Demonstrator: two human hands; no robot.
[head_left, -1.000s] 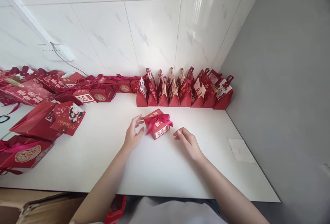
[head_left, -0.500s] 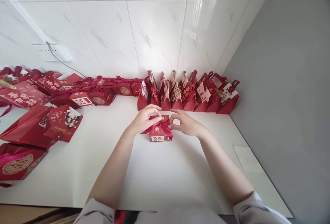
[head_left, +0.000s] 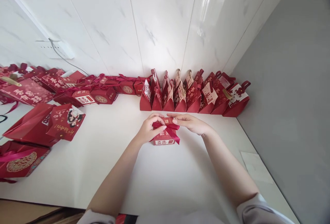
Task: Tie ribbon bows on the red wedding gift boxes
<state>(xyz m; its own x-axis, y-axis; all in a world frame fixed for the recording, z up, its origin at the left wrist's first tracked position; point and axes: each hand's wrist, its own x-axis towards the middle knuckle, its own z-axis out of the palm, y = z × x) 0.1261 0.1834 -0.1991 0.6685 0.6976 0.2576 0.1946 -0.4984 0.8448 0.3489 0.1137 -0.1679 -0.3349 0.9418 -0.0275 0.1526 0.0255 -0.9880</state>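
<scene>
A small red gift box (head_left: 164, 142) with white-panelled lettering stands upright on the white table in front of me. A dark pink ribbon (head_left: 173, 134) is tied in a bow around its upper part, with one tail hanging down the front right. From the left, my left hand (head_left: 151, 127) pinches the bow's left side between thumb and curled fingers. My right hand (head_left: 192, 123) reaches in from the right, its thumb and fingers closed on the bow's right side, near the box's top. The fingers partly cover the bow and the top edge.
Behind the box, triangular red gift boxes (head_left: 194, 99) stand in rows against the tiled wall. More ribboned boxes (head_left: 103, 95) line the wall to the left. Larger red boxes (head_left: 28, 124) lie at the far left. A grey partition (head_left: 291, 90) bounds the table on the right.
My right hand has moved in from beside the box onto the bow's right side. My left hand stays on the ribbon. The view has shifted slightly.
</scene>
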